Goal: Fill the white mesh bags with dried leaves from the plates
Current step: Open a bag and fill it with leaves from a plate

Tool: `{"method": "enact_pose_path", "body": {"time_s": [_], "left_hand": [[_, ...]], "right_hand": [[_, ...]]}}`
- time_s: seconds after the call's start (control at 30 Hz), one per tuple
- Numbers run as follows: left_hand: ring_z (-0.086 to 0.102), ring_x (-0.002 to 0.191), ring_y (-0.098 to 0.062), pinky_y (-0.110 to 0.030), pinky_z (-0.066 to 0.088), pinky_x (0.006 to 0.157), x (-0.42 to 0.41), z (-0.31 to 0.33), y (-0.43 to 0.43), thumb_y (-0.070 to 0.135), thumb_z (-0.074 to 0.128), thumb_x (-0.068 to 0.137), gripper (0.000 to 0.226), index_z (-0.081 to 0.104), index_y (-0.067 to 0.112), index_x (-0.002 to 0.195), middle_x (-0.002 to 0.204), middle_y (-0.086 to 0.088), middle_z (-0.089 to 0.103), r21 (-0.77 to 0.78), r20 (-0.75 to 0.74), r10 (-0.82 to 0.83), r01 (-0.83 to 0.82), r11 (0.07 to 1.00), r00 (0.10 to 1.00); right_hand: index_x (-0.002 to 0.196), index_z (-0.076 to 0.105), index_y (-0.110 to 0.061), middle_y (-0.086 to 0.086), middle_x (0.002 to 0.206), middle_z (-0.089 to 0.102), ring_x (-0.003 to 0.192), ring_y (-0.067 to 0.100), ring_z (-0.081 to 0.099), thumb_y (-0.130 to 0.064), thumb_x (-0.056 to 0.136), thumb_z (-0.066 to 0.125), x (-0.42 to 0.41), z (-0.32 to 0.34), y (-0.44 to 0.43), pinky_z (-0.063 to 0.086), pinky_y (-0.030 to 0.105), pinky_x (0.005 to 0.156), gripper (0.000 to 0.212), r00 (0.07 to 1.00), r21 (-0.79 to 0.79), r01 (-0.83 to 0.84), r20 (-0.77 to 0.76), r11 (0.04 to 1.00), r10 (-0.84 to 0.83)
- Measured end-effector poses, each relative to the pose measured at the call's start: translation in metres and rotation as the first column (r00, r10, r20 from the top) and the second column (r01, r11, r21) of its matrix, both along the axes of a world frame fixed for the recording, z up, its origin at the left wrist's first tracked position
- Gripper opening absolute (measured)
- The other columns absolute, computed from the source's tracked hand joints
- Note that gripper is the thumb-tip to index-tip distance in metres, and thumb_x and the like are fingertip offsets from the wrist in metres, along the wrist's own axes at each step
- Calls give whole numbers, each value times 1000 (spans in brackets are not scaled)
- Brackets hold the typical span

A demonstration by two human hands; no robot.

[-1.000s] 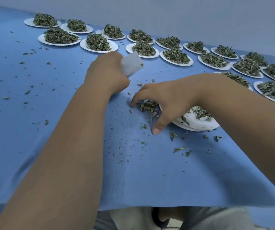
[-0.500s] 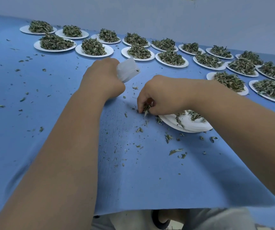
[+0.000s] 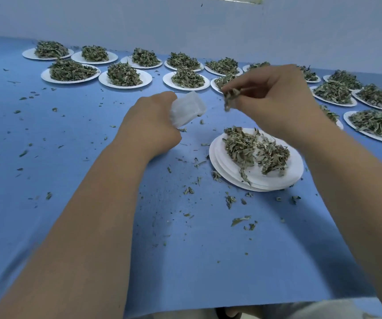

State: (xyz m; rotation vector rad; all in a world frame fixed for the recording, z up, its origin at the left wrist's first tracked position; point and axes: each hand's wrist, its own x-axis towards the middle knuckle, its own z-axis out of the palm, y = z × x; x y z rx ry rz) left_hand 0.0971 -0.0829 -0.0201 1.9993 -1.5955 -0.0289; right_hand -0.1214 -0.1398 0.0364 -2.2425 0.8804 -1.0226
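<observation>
Crumbs of dried green leaf (image 3: 240, 219) litter the blue cloth-covered table (image 3: 208, 261) nearest the person. Beyond them sits a stack of round white paper plates (image 3: 226, 166), the top one carrying a loose heap of dried green leaves (image 3: 254, 150). Left of the stack, the left hand (image 3: 148, 125) grips a small white mesh bag (image 3: 187, 109), fingers curled round its lower end, the bag tilted up and to the right. The right hand (image 3: 275, 100) hangs above the stack, thumb and fingertips pinching a tuft of dried leaves (image 3: 230, 96) just beside the bag. Further back, rows of white plates heaped with leaves (image 3: 44, 75) run along a pale wall (image 3: 185, 26).
</observation>
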Motion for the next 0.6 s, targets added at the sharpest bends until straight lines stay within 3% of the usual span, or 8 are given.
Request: {"method": "enact_pose_path", "body": {"time_s": [0.13, 0.3, 0.37, 0.47, 0.6], "left_hand": [[52, 69, -24, -40, 46, 57, -8, -5, -6, 17, 61, 72, 20, 45, 19, 84, 77, -3, 54, -23, 24, -18, 18, 1000, 1000], [52, 69, -22, -38, 44, 55, -11, -8, -8, 19, 63, 74, 21, 44, 22, 82, 77, -1, 55, -7, 15, -42, 42, 999, 999], [52, 70, -23, -41, 49, 58, -12, -9, -8, 17, 61, 74, 20, 43, 23, 82, 78, -1, 56, 14, 50, -48, 47, 999, 998], [51, 67, -22, -39, 46, 55, -12, -9, -8, 15, 60, 74, 19, 44, 22, 81, 75, -1, 55, -31, 48, -27, 28, 999, 998], [53, 71, -21, -38, 47, 58, -16, -7, -8, 19, 65, 77, 20, 46, 23, 82, 76, 1, 56, -35, 0, -23, 23, 999, 1000]], "right_hand": [[97, 81, -15, 5, 83, 78, 71, 21, 71, -1, 84, 73, 17, -14, 9, 56, 29, 63, 20, 993, 14, -43, 113, 999, 41], [91, 78, -23, -12, 78, 76, 69, 2, 72, 3, 82, 74, 21, -23, 6, 52, 15, 67, 28, 995, 87, -92, 57, 992, 88], [92, 80, -18, -6, 78, 77, 68, 4, 70, 2, 84, 74, 20, -17, 1, 52, 18, 63, 22, 994, 95, -81, 74, 992, 74], [96, 81, -13, 2, 84, 78, 79, 16, 75, -3, 84, 76, 18, -3, -8, 60, 30, 71, 16, 992, 95, -54, 121, 994, 42], [96, 81, -14, -4, 82, 76, 73, 6, 71, 0, 83, 72, 23, -2, -4, 56, 20, 68, 21, 998, 38, -54, 19, 998, 54]]}}
